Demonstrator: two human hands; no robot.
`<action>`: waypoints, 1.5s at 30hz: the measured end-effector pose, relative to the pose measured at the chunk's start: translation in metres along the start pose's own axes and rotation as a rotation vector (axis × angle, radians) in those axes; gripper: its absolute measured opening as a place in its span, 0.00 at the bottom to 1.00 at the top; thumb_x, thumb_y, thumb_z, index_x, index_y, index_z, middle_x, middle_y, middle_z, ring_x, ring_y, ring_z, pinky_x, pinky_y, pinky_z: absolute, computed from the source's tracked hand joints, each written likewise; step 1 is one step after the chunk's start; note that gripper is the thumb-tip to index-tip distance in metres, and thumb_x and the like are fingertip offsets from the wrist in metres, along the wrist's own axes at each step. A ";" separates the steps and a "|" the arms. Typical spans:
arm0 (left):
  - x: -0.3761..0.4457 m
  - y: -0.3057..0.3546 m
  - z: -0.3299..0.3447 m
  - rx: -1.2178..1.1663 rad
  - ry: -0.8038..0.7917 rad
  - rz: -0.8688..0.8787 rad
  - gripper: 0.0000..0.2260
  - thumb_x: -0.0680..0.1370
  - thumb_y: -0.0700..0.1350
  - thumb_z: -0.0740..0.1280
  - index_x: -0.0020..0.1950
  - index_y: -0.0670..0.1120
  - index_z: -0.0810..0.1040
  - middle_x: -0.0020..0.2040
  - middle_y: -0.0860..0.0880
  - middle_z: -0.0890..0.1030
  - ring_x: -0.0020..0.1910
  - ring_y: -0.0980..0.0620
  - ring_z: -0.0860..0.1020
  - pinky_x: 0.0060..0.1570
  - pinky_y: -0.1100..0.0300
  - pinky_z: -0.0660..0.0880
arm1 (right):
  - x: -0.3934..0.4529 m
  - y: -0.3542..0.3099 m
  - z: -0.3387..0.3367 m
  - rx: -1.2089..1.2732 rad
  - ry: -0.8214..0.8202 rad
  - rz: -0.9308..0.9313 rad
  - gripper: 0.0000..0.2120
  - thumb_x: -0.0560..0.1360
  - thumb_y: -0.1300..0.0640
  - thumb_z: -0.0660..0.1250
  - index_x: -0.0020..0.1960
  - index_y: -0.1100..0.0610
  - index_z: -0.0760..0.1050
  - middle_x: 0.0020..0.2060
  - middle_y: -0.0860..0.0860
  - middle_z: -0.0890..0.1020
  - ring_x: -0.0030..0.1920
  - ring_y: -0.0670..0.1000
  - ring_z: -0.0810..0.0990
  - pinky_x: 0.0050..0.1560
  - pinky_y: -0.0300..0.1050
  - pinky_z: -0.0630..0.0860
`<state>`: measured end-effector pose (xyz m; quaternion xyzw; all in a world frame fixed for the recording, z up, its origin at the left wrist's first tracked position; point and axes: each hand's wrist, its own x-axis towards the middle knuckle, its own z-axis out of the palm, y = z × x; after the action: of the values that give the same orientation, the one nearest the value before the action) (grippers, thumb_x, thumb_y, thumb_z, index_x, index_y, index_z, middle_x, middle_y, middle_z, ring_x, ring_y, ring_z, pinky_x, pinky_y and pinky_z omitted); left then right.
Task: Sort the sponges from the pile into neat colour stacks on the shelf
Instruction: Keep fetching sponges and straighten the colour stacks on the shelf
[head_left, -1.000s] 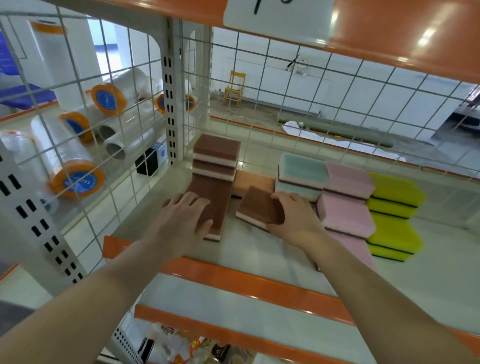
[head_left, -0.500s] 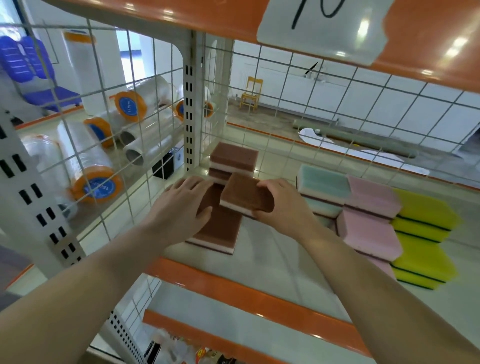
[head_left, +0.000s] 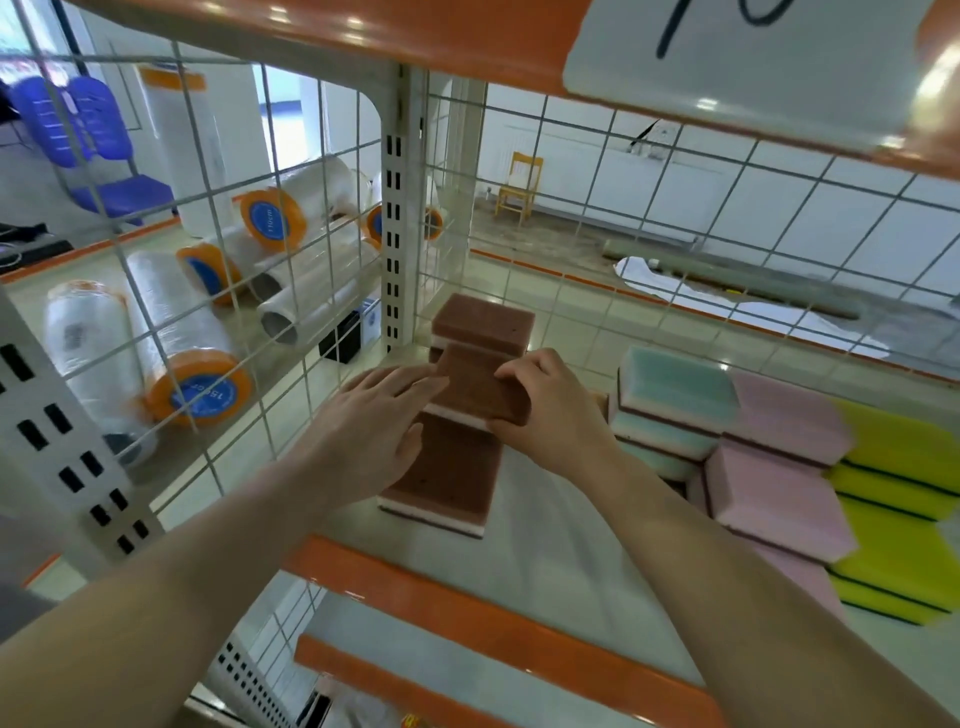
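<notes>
— What is the person holding there?

— A brown sponge (head_left: 475, 387), white layer underneath. The right hand (head_left: 553, 415) grips it by its right end, fingers curled over the far edge and thumb at the near edge. It is lifted and tilted above the low brown sponge stack (head_left: 447, 478) that lies at the near left of the shelf (head_left: 561, 545).

— And the other hand?

— The left hand (head_left: 371, 428) lies flat, fingers straight, palm down on the left part of that low stack. Its fingertips (head_left: 431, 382) reach the left end of the held sponge; I cannot tell whether they touch it.

— Any more brown ones?

— Yes, a taller brown stack (head_left: 483, 325) stands just behind, at the far left corner by the white upright post (head_left: 393, 218).

— What about the other colours?

— To the right, teal sponges (head_left: 680, 397) are stacked, then pink sponges (head_left: 779, 467) just beside them, two stacks one behind the other. Yellow sponges (head_left: 898, 514) with dark pads sit at the far right, touching the pink ones.

— And beyond the wire?

— Through the wire mesh side (head_left: 208, 291) on the left lie rolls of clear film (head_left: 176, 343) with orange ends and blue labels. A blue chair (head_left: 93, 150) stands farther left, and a yellow chair (head_left: 519, 184) well away against the white wall. Overhead, a white sign (head_left: 753, 62) with black marking hangs on the orange shelf edge.
</notes>
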<state>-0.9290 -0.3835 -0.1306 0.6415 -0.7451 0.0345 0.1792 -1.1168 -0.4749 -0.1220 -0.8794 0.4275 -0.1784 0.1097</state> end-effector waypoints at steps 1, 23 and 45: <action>0.000 -0.001 0.001 -0.001 0.002 -0.001 0.25 0.73 0.47 0.56 0.70 0.47 0.69 0.69 0.49 0.71 0.68 0.47 0.69 0.65 0.50 0.66 | 0.001 0.000 0.001 0.009 -0.003 -0.001 0.26 0.70 0.50 0.72 0.66 0.53 0.70 0.60 0.50 0.68 0.59 0.50 0.71 0.60 0.45 0.71; -0.004 -0.010 0.019 0.006 0.010 0.024 0.21 0.74 0.41 0.66 0.67 0.43 0.73 0.66 0.45 0.74 0.64 0.43 0.74 0.59 0.48 0.71 | 0.005 0.001 0.020 0.043 -0.011 -0.026 0.24 0.72 0.51 0.70 0.66 0.55 0.69 0.62 0.51 0.69 0.61 0.50 0.69 0.61 0.42 0.68; -0.003 -0.004 0.022 0.084 0.028 0.039 0.22 0.68 0.41 0.73 0.62 0.43 0.77 0.59 0.45 0.79 0.55 0.44 0.79 0.52 0.50 0.76 | -0.002 0.003 0.020 0.028 0.014 -0.036 0.25 0.72 0.52 0.70 0.66 0.54 0.69 0.63 0.50 0.70 0.63 0.49 0.68 0.62 0.40 0.66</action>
<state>-0.9295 -0.3881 -0.1531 0.6332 -0.7529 0.0783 0.1617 -1.1121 -0.4741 -0.1415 -0.8841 0.4098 -0.1924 0.1158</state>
